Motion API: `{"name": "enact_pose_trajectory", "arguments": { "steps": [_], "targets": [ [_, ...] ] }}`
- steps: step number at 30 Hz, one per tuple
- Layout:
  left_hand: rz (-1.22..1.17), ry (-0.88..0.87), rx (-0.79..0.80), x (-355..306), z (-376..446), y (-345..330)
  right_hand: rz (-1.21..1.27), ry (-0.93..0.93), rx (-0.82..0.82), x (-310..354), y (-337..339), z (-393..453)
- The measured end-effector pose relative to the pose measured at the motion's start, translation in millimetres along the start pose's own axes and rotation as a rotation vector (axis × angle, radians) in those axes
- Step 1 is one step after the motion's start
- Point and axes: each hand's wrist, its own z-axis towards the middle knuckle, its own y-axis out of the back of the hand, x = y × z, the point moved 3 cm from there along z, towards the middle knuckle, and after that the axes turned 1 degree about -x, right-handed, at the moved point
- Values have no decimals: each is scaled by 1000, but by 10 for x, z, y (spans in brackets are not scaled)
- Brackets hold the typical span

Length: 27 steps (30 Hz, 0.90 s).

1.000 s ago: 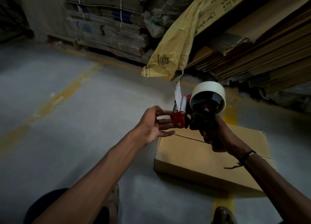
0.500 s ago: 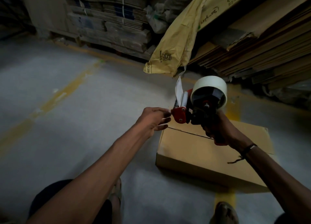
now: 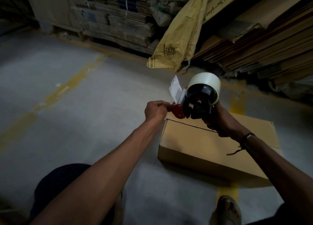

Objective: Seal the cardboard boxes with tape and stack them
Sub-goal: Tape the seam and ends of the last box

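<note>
Below, grey floor (image 3: pixel 84 123); right hand (image 3: pixel 218 121) grips dispenser (image 3: pixel 194 104), left hand (image 3: pixel 155 112) pinches tape (image 3: pixel 175 89).

Under me the grey concrete floor (image 3: pixel 84 123) carries faded yellow lines (image 3: pixel 55 96). A cardboard box (image 3: pixel 203 150) lies flat on it by my feet (image 3: pixel 227 209).

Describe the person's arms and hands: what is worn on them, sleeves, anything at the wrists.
Both forearms are bare, with no sleeves in view. The left hand shows no gloves, rings or bands. The right hand is also ungloved; a dark wristband circles its wrist, and a thin frayed thread hangs from it.
</note>
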Motion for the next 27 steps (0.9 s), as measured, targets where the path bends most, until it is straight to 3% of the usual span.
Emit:
{"name": "enact_pose_trajectory", "arguments": {
  "steps": [4,9,22,27],
  "targets": [
    [5,28,-118,240,163,154,-46,-8,-42,-164,163,35],
    [89,38,-76,524,350,171,-150,-30,-63,-418,312,98],
    [106,61,-163,1375,1187,-441,-656,-58,-127,-1016,437,918],
    [143,38,-220,1589,1393,-477,-737,-37,-114,-1293,417,1250]
  ]
}}
